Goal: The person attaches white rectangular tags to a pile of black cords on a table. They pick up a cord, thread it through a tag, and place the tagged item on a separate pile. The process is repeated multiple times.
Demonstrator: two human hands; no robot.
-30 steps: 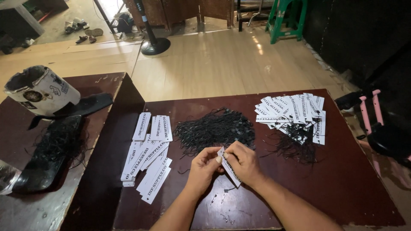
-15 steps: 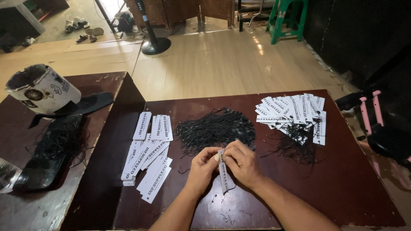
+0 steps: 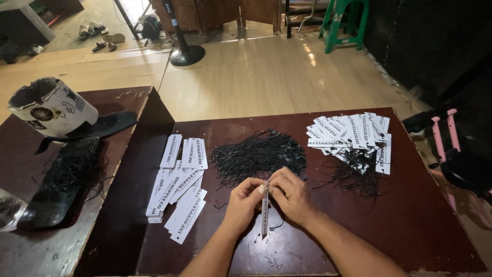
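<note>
My left hand (image 3: 242, 203) and my right hand (image 3: 291, 194) meet over the dark red table (image 3: 410, 225), both pinching the top end of a narrow white paper tag (image 3: 265, 214) that hangs edge-on below my fingers. A thin black string (image 3: 277, 226) curls from it beside my right wrist. Just beyond my hands lies a heap of black strings (image 3: 259, 155). Plain white tags (image 3: 177, 184) lie spread to the left. A fan of tags with strings attached (image 3: 353, 138) sits at the far right.
A second dark table (image 3: 31, 246) at left carries a white bucket-like container (image 3: 51, 107), a black tray with strings (image 3: 56, 184) and a clear bottle (image 3: 7, 210). A fan stand (image 3: 185, 51), green stool (image 3: 341, 20) and pink-framed item (image 3: 446, 138) stand on the wood floor.
The tag has turned from slanting flat in my hands to hanging straight down, edge-on. My hands stay together in the same spot.
</note>
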